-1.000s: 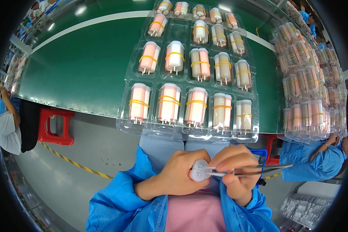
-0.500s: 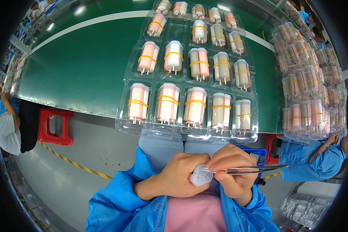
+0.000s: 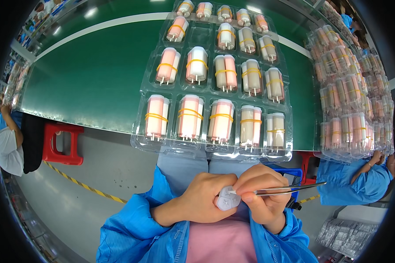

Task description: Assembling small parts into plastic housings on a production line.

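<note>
My left hand (image 3: 199, 197) is wrapped round a piece whose pale grey, rounded end (image 3: 228, 199) faces up between the fingers; the rest of it is hidden in the fist. In my right hand (image 3: 265, 195) a pair of metal tweezers (image 3: 294, 189) is pinched, with the handle end sticking out to the right. The tips meet the pale end face near its upper edge; I cannot tell whether they grip a small part there. Both hands are over my lap, just below the near edge of the clear plastic tray (image 3: 173, 148).
The tray holds rows of pink, white and grey tube bundles (image 3: 191, 117) with yellow rubber bands; one pocket (image 3: 200, 36) is bare. It overhangs the green table (image 3: 92, 83). Stacked filled trays (image 3: 346, 101) stand right. A red stool (image 3: 63, 142) and co-workers (image 3: 353, 179) are nearby.
My right hand and the tweezers have shifted very slightly, the handle end tilting up a little. The left hand keeps its hold.
</note>
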`<act>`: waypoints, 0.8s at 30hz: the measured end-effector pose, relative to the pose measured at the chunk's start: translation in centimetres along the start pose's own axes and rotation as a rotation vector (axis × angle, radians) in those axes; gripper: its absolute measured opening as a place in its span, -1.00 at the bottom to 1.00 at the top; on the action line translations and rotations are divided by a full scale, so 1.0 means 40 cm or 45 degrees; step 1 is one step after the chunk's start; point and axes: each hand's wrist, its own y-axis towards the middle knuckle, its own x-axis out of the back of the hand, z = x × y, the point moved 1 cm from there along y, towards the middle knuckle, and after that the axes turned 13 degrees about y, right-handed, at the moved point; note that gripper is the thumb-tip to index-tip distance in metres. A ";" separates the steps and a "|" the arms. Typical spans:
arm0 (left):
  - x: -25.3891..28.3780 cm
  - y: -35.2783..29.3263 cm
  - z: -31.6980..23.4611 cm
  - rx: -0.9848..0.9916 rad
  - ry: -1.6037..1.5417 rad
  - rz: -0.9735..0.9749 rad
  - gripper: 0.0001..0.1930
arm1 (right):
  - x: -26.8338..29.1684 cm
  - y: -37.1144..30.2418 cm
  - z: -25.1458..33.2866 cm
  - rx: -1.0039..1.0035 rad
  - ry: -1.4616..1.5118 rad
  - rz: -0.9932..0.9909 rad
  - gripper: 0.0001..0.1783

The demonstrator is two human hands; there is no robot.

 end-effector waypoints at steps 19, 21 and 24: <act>0.004 0.001 -0.003 -0.047 -0.052 0.065 -0.78 | 0.007 0.001 -0.006 0.069 0.033 0.067 -0.89; 0.006 0.001 -0.004 -0.050 -0.053 0.082 -0.77 | 0.007 0.000 -0.007 0.090 0.025 0.072 -0.89; 0.004 -0.001 -0.002 -0.024 -0.080 0.089 -0.75 | 0.007 0.002 -0.007 0.080 -0.021 0.087 -0.90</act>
